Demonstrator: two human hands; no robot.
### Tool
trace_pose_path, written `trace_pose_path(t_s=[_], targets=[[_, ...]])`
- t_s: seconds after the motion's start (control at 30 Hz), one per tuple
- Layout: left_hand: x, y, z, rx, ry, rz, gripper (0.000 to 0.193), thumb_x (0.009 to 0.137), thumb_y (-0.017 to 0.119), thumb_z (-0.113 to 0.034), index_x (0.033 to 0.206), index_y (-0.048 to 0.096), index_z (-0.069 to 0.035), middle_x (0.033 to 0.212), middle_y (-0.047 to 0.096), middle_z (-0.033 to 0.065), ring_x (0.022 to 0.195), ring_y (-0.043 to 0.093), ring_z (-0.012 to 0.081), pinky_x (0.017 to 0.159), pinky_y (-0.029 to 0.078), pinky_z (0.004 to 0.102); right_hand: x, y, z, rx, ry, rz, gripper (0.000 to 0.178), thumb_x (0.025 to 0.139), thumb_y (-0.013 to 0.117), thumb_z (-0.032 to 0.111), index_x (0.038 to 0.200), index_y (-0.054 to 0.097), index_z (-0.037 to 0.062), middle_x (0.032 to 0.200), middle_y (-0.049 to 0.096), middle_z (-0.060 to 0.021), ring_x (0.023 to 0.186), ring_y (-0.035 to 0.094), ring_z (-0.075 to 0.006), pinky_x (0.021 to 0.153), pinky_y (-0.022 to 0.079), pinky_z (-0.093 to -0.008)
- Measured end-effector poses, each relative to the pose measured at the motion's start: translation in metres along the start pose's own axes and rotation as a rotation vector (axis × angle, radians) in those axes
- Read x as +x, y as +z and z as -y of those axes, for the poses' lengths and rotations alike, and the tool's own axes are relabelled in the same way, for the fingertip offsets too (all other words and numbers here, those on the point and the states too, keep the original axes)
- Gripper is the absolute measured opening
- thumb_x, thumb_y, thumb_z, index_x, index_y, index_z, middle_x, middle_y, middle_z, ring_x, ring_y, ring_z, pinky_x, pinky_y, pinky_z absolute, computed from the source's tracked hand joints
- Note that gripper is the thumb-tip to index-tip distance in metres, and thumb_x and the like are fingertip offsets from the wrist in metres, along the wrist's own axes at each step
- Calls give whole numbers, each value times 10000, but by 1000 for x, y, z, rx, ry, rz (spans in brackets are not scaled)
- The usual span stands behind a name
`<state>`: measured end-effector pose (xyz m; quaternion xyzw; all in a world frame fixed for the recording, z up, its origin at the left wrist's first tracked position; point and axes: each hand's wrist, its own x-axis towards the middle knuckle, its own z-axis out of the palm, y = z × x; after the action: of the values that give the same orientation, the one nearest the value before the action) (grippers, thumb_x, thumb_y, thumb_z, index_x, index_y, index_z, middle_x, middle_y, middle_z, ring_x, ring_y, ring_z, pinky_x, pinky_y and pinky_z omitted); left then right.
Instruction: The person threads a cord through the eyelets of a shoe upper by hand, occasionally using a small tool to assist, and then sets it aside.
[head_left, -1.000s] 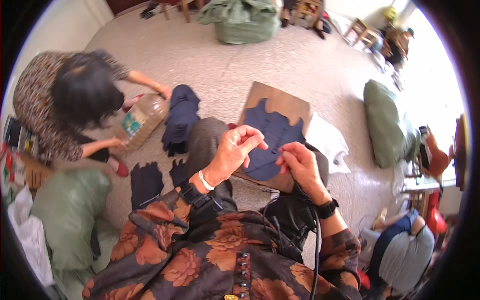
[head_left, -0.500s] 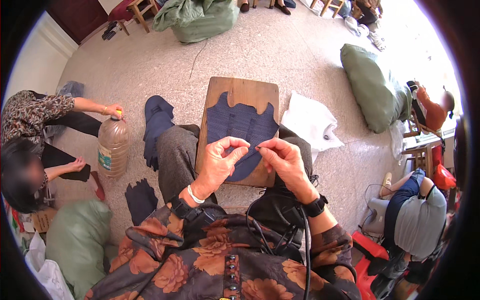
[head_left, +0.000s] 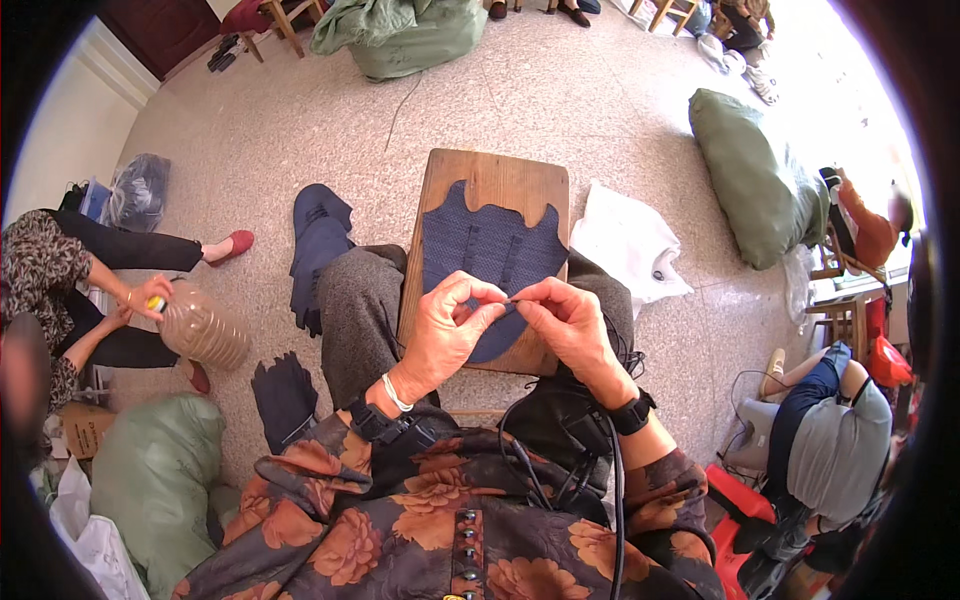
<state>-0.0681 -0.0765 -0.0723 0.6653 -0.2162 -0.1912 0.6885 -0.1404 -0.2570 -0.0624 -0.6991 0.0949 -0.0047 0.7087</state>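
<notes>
My left hand [head_left: 452,318] and my right hand [head_left: 568,318] meet fingertip to fingertip above a small wooden stool [head_left: 492,166] between my knees. Each pinches thumb against forefinger. Something tiny and dark shows between the tips, too small to name. Beneath them, on the stool top, lies a flat navy blue textured fabric piece [head_left: 490,245] with a scalloped far edge and two narrow strips down its middle. My hands cover part of its near end.
Stacked navy cut pieces [head_left: 318,245] and more dark fabric [head_left: 284,398] lie left of my legs. A white bag [head_left: 625,240] is right of the stool. Green sacks [head_left: 755,185] stand around. At left, a person holds a large plastic bottle [head_left: 205,325]. Black cables [head_left: 615,480] hang over my lap.
My fingertips have come closer together and now meet. The person at left has tilted the bottle from upright onto a slant and stretched out a leg. My view has shifted slightly.
</notes>
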Motion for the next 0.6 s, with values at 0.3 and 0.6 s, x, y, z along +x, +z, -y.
trace_pose_path(t_s=[0.3, 0.6], targets=[[-2, -2, -7, 121, 50, -28, 113, 891, 703, 48, 970, 708, -32, 953, 593, -49, 627, 413, -31, 537, 347, 153, 2, 4, -3, -94, -37, -3, 79, 937, 690, 62, 973, 679, -8, 806, 633, 35, 722, 542, -10, 625, 453, -184], [-3, -5, -4, 195, 79, -19, 89, 873, 727, 19, 941, 713, -36, 903, 596, -32, 627, 448, 9, 535, 368, 194, 2, 6, -3, -126, -45, -18, 72, 929, 687, 58, 957, 677, -7, 780, 629, 34, 687, 526, -9, 592, 438, -191]])
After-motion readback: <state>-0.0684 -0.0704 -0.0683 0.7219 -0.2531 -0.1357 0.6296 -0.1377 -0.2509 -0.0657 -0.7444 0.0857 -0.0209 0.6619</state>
